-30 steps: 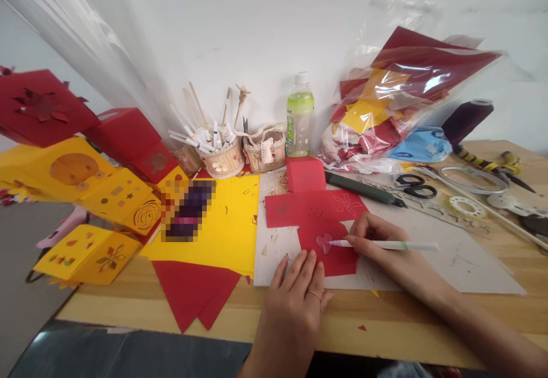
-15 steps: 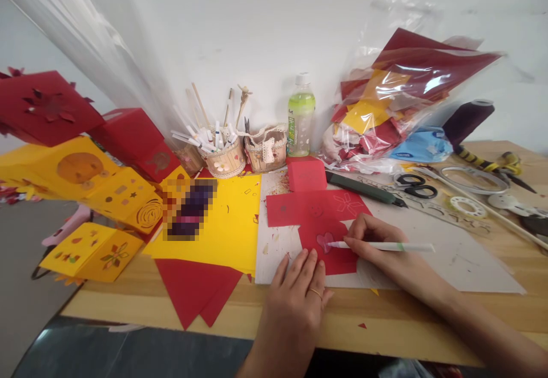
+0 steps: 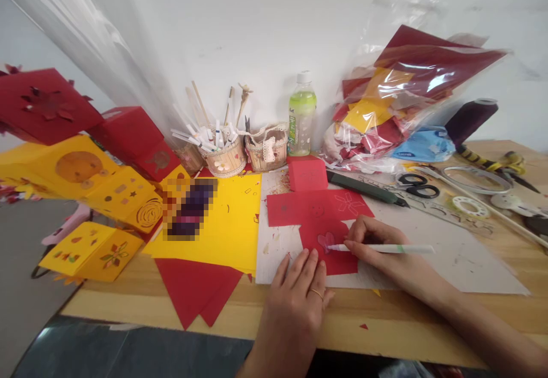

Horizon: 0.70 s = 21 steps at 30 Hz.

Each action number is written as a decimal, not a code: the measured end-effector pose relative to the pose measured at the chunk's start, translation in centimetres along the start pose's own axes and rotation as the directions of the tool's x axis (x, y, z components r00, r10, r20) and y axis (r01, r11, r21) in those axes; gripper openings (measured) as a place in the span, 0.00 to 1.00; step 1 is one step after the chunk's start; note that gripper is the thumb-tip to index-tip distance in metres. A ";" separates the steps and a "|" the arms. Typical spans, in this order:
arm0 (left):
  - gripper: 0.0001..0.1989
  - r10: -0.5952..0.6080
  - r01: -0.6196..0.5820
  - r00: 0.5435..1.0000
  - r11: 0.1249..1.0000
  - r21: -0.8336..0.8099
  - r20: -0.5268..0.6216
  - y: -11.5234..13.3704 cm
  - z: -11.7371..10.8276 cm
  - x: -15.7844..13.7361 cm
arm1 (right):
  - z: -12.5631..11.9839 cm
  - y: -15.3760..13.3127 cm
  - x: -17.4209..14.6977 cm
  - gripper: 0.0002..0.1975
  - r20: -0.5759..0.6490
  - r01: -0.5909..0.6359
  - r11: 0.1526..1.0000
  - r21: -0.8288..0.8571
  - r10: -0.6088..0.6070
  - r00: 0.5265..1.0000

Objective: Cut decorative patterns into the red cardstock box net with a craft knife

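A red paper cutout (image 3: 280, 209) lies on a whitish board (image 3: 411, 264), with a smiley face and a flower outline drawn on it. On its lower panel is a pale pink heart (image 3: 326, 241). My right hand (image 3: 381, 252) pinches a white marker pen (image 3: 405, 249), its tip touching the heart's lower part. My left hand (image 3: 297, 295) lies flat with fingers stretched, its fingertips on the panel's lower left edge. A ring is on one of its fingers.
Yellow sheets (image 3: 235, 218) and red paper (image 3: 192, 286) lie to the left, beside decorated paper boxes (image 3: 113, 252). Behind stand a basket of markers (image 3: 225, 161) and a bottle (image 3: 302, 115). Black-handled scissors (image 3: 417, 185), a green cutter (image 3: 363, 187) and a scrap bag (image 3: 372, 115) are to the right.
The marker tip has shifted very slightly over the heart. My left hand stays in place on the paper; the camera view has moved a little.
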<state>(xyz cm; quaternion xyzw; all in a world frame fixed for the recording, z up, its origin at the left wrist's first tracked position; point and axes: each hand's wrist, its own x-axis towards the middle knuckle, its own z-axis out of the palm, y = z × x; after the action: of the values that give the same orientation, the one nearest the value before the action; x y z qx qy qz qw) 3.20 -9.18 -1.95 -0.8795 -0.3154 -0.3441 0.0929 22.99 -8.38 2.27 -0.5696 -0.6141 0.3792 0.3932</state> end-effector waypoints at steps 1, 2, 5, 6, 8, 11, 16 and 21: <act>0.15 0.000 0.000 1.000 1.000 0.000 -0.001 0.0 0.0 0.0 | 0.0 0.0 0.0 0.13 0.005 0.000 1.000 0.000 0.000 1.000; 0.15 -0.001 0.001 1.000 1.000 0.001 0.000 0.0 0.0 0.0 | 0.0 0.0 0.0 0.13 0.005 0.000 1.000 0.000 0.000 1.000; 0.15 -0.006 0.006 1.000 1.000 0.002 -0.004 0.1 -0.1 0.0 | -0.1 0.0 0.0 0.13 -0.023 0.008 1.000 0.005 -0.008 1.000; 0.15 -0.006 0.006 1.000 1.000 0.003 -0.009 0.1 -0.1 0.0 | -0.1 0.0 0.0 0.13 -0.035 0.009 1.000 0.005 -0.009 0.999; 0.15 -0.005 0.005 1.000 1.000 0.004 -0.016 0.0 0.0 -0.1 | -0.1 0.0 0.0 0.13 -0.051 0.010 1.000 0.002 -0.010 0.999; 0.15 -0.005 0.005 1.000 1.000 0.005 -0.021 0.0 0.1 -0.1 | -0.1 0.1 0.0 0.12 -0.044 0.009 1.000 -0.013 -0.009 0.999; 0.15 -0.010 0.010 0.998 1.000 0.003 -0.056 0.0 0.3 0.0 | 0.1 0.3 0.1 0.12 -0.045 0.010 1.000 -0.023 -0.011 0.999; 0.15 -0.010 0.011 0.997 1.000 0.009 -0.076 0.1 0.4 0.1 | 0.0 0.4 0.1 0.12 -0.076 0.007 1.000 -0.010 -0.008 0.997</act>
<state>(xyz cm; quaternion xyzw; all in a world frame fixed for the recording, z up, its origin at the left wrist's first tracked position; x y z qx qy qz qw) 3.49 -9.03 -2.17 -0.8638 -0.3177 -0.3762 0.1069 23.16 -8.27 1.96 -0.5832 -0.6026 0.3528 0.4151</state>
